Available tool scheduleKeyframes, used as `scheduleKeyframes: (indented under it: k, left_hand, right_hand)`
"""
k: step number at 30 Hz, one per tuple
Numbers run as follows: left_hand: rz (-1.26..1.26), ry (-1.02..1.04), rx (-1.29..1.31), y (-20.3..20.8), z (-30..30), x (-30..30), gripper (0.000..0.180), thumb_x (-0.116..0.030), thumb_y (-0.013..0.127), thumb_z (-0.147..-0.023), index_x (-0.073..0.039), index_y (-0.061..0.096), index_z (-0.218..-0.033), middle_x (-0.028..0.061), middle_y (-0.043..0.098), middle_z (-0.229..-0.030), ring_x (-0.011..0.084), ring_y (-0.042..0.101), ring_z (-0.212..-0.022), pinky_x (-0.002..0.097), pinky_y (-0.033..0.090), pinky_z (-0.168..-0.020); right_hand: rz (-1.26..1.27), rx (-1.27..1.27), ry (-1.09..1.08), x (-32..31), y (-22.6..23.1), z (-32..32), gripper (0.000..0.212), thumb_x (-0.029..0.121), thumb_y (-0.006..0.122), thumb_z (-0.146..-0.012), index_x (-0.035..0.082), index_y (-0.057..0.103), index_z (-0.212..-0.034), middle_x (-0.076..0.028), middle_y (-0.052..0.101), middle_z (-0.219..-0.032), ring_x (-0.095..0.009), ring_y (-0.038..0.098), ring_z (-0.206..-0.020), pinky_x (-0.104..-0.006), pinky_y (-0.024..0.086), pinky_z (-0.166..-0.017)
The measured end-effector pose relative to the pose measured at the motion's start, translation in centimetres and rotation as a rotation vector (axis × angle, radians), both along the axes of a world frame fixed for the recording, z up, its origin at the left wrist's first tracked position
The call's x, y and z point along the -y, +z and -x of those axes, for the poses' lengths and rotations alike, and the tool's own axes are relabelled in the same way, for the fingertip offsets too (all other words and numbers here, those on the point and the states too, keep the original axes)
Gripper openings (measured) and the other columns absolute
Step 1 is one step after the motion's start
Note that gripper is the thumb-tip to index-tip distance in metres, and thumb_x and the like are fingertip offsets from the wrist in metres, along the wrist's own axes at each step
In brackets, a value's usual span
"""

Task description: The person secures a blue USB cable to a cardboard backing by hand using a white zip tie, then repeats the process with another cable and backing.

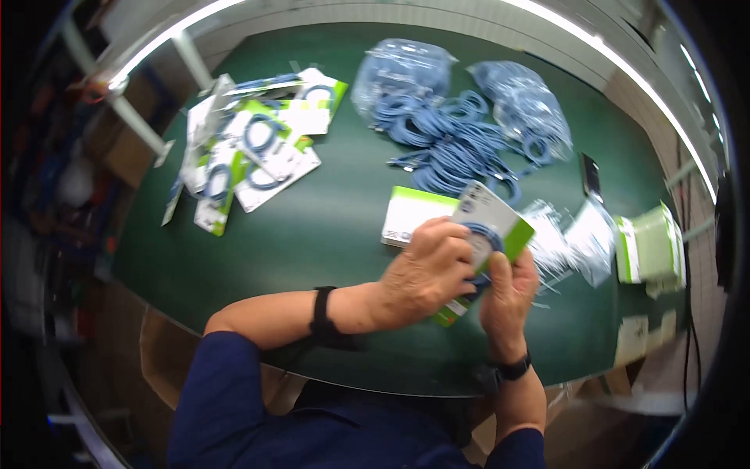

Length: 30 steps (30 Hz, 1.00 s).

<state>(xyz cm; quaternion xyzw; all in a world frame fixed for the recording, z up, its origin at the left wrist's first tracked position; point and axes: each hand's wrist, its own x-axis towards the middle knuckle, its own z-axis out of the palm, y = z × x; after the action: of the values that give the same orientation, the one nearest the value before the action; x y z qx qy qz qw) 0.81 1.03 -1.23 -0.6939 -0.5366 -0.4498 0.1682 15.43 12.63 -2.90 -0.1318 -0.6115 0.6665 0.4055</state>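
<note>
In front of me is a white and green backing card (483, 203), tilted, with a coiled blue cable (486, 232) against its face. My right hand (508, 295) grips the card by its lower right side, thumb in front. The fingers of my left hand (426, 270) are curled closed on the coil at the card's left edge; the fingertips are partly hidden. Just beyond my left hand lies a stack of flat cards (414, 211). Below the held card, between my hands, a green and white piece (451, 311) shows on the table.
A heap of blue cables (445, 148) spreads at the back centre, beside two clear bags of cables (402, 70) (523, 102). Carded cables (262, 141) pile up at the left. White ties (547, 238), a phone (591, 176) and a wrapped green-white bundle (650, 246) lie right.
</note>
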Motion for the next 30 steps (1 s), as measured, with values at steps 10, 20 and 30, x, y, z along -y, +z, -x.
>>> scheduleKeyframes:
  k: [10,20,30]
  left_hand:
    - [0.117,-0.011,0.554,1.5,2.2,0.2,0.043,-0.018,0.086,-0.082,-0.005,0.067,-0.118,0.0102,0.065,-0.114,0.0275,0.057,-0.120,0.0422,0.055,-0.093]
    - [0.872,-0.442,1.176,1.6,4.2,1.2,0.032,-0.019,0.072,-0.100,0.000,0.064,-0.125,0.0052,0.073,-0.099,0.0097,0.064,-0.069,0.0249,0.055,-0.057]
    - [-0.211,-0.100,1.422,0.5,23.2,2.7,0.027,-0.017,0.069,-0.103,-0.002,0.062,-0.124,0.0121,0.069,-0.121,0.0206,0.069,-0.108,0.0274,0.058,-0.088]
  right_hand:
    - [0.066,-0.118,-0.022,-2.4,-0.1,0.6,0.039,0.024,0.063,-0.108,-0.003,0.058,-0.135,-0.009,0.069,-0.123,-0.015,0.067,-0.109,-0.0308,0.054,-0.096]
    - [0.098,-0.173,-0.051,-2.2,0.6,0.2,0.039,0.027,0.059,-0.110,-0.003,0.059,-0.135,-0.010,0.069,-0.125,-0.016,0.066,-0.111,-0.0289,0.054,-0.091]
    - [0.036,0.111,-0.066,-2.3,1.0,1.3,0.029,0.017,0.054,-0.111,0.000,0.062,-0.133,-0.009,0.071,-0.118,-0.013,0.067,-0.101,-0.0232,0.052,-0.077]
